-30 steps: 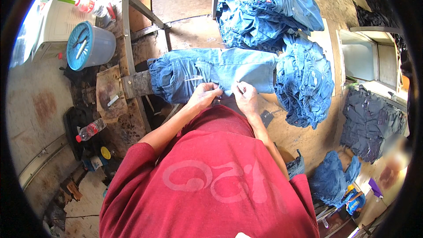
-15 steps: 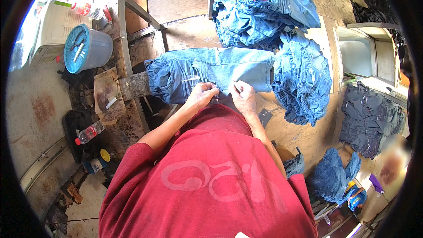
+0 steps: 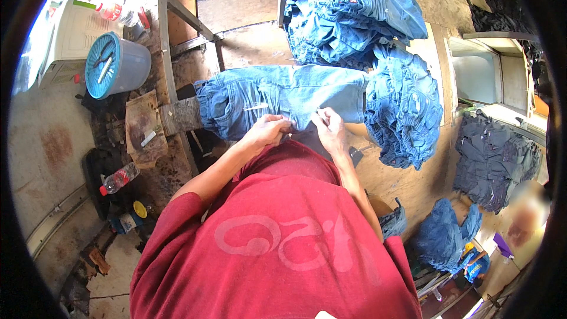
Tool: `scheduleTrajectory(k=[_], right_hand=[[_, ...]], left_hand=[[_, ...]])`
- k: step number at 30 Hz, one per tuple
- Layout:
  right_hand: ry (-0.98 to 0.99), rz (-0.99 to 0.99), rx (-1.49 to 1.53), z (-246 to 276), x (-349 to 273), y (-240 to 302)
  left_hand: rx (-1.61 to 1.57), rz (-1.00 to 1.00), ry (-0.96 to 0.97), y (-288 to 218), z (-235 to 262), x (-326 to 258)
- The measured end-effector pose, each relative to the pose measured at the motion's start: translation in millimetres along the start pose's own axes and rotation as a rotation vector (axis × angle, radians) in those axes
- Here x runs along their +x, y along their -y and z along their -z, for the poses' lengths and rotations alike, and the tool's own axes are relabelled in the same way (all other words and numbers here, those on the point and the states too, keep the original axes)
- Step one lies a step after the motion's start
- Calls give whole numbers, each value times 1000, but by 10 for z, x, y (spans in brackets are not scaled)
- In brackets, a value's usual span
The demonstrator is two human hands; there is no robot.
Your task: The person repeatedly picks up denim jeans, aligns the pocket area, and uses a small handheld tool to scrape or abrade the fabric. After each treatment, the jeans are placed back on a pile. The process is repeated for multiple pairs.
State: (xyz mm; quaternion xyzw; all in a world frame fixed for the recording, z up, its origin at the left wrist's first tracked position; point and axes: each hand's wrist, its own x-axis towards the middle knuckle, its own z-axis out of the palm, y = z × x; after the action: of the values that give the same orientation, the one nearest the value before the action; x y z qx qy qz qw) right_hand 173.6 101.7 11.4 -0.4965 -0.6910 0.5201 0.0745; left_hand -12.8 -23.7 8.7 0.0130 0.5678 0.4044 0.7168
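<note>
Pale blue jeans (image 3: 283, 97) lie spread across the table (image 3: 242, 0), just ahead of the torso. Left hand (image 3: 267, 133) and right hand (image 3: 328, 132): each grip closed, pinching the near denim edge. Work appears mid-way; heaped jeans (image 3: 354, 12) beyond

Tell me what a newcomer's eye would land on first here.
First the pair of light blue jeans spread across the wooden table at centre, with the left hand and right hand pinching its near edge. Next the heap of blue jeans piled behind and to the right, and the round blue-lidded bucket at upper left.
</note>
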Motion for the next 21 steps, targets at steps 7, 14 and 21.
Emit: scheduleTrajectory(k=[7,14,21], right_hand=[[1,244,-146,203,-521,384],[-203,314,-645,-190,-575,709],[-339,461,-805,-353,-706,805]], left_hand=[[685,-248,289,-419,220,-267],[125,-38,548,-405,394,-101],[19,-7,652,-239,536,59]])
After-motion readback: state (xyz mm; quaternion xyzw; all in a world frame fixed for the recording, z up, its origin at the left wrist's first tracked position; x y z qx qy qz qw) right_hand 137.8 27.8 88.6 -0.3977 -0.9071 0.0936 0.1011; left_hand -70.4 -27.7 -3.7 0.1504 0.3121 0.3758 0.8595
